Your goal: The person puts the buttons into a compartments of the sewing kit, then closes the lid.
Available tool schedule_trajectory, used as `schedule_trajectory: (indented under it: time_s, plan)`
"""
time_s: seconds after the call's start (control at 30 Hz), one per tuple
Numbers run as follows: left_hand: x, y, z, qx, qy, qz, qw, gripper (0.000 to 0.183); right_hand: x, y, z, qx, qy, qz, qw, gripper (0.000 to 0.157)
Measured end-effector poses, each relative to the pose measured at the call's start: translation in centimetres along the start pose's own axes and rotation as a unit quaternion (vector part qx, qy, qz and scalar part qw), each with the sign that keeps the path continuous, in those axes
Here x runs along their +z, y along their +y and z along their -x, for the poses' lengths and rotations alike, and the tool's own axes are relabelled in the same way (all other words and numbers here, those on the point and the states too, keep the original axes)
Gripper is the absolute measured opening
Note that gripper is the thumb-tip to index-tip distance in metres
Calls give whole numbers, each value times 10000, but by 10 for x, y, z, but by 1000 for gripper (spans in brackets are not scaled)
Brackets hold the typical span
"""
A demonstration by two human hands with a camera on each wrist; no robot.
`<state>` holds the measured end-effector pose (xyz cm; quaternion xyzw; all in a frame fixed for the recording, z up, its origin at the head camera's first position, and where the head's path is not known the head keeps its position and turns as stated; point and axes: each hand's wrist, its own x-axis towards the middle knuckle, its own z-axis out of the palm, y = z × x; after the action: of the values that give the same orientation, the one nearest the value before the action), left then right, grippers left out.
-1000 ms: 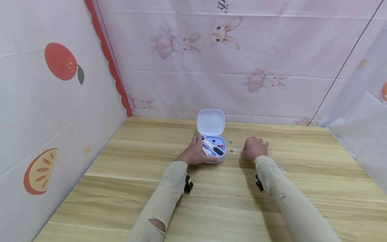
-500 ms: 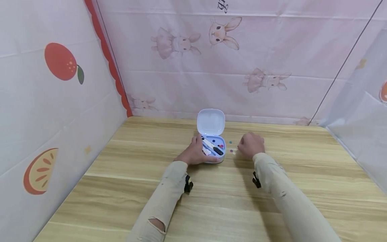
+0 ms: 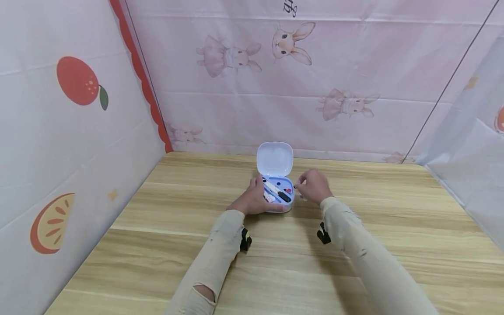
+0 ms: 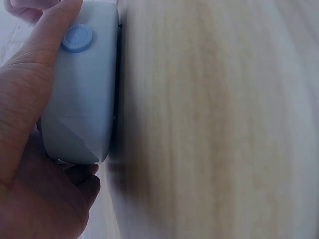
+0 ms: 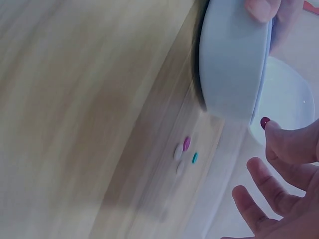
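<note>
A small pale box with a blue inner tray stands on the table, its white lid raised at the back. My left hand holds the box from its left and front sides, thumb along the front near a round blue catch. At the box's right edge, my right hand pinches a small dark red button between thumb and fingertip, raised above the table. Its other fingers spread apart. In the tray lie a white tool with a black end and several small coloured pieces.
Several loose buttons lie on the wooden table right of the box: a purple button, a teal button and pale ones. A printed rabbit cloth hangs behind the table's back edge.
My right hand has moved left from beside the loose buttons to the box's right edge, and the dark red button now shows at its fingertips. The left hand and the box have stayed put.
</note>
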<state>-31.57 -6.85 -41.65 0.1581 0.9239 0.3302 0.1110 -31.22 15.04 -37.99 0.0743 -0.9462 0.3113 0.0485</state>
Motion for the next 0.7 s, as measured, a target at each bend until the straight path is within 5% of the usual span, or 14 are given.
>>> schedule_trajectory:
  time_s: [0.3, 0.7]
  plan:
    - [0, -1, -1, 55, -6, -12, 10000, 138, 7, -3, -3, 204, -378, -201, 9989, 18]
    - [0, -1, 0, 49, 11, -83, 10000, 137, 12, -9, -3, 254, -292, 158, 9991, 16]
